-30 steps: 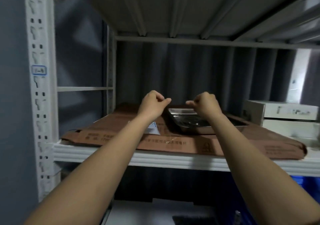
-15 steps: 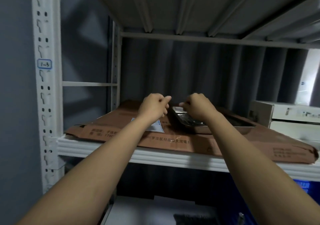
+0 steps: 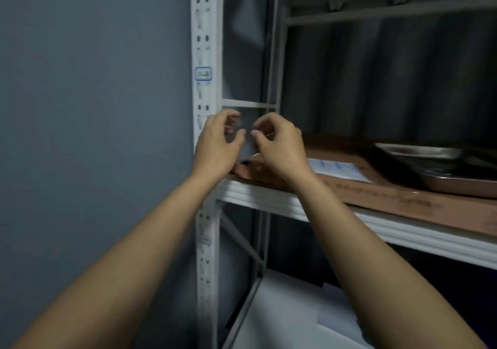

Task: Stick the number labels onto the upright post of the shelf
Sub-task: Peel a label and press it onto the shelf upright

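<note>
White slotted post (image 3: 205, 39) standing vertical, blue-edged label (image 3: 203, 73) lying crosswise

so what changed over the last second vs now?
Both hands left the spot over the metal tray and moved left to the upright post. The left hand and right hand now face each other just below the blue-edged label, fingers curled; whether they pinch a label is too blurred to tell. The view swung left too. Label, tray, cardboard and label sheet look unmoved.
</note>
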The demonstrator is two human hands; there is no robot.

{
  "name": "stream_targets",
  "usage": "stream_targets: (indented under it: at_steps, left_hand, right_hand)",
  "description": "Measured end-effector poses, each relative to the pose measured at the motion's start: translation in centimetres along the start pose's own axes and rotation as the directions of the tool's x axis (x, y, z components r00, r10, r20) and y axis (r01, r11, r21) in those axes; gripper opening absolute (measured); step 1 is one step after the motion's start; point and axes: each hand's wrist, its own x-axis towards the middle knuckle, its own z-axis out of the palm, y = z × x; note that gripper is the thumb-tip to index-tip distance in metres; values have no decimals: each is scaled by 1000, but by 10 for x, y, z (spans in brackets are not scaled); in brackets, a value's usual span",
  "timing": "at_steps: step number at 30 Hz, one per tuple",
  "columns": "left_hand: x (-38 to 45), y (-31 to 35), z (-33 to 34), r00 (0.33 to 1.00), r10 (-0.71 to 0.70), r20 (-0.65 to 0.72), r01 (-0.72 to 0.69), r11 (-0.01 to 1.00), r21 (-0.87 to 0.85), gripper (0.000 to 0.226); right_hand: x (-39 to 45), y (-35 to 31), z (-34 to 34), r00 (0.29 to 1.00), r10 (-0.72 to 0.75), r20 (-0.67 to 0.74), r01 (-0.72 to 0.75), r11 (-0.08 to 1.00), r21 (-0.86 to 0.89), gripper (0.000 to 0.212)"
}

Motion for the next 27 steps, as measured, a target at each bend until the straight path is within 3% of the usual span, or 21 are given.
stream_targets:
  at_steps: [1,4,6,9,11,12,15,19,21,23,27]
  left_hand:
    - [-3,-12,-9,999,-29,-42,29,1000,4,9]
    - [-15,-43,-36,989,-99,-113,108,992,72,20]
    - [-27,-62,-47,992,-79,-102,89,991,96,2]
    - [-51,-88,-50,996,-59,-65,69,983,169,18]
    - [-70,-102,-47,994,-104,-33,108,977,183,14]
    - [-80,-109,-45,991,-132,-20,134,974,182,13]
    - [-111,-131,-35,977,-214,16,208,961,180,10]
    - [-146,-154,-20,947,-315,63,300,937,178,6]
    - [-159,-165,-13,933,-353,68,335,922,193,7]
    - [-170,-175,-5,928,-367,61,350,916,196,9]
    - [-185,-188,7,942,-334,23,326,930,168,14]
  right_hand:
    - [-3,-1,17,1000,12,5,-12,999,30,11]
    - [-22,2,58,1000,-27,0,27,996,85,17]
    - [-41,6,79,993,-118,-15,118,990,80,18]
    - [-78,16,106,958,-286,39,286,958,-9,17]
    - [-105,29,122,946,-297,126,305,952,-42,15]
    - [-117,38,129,955,-244,168,253,967,-37,12]
    - [-146,62,143,962,107,251,-101,994,-40,4]
    - [-159,86,152,887,392,246,-422,902,85,36]
    - [-156,94,157,863,389,323,-460,870,179,47]
    - [-155,100,162,860,321,396,-421,885,198,38]
    - [-160,105,171,891,293,347,-362,919,153,27]
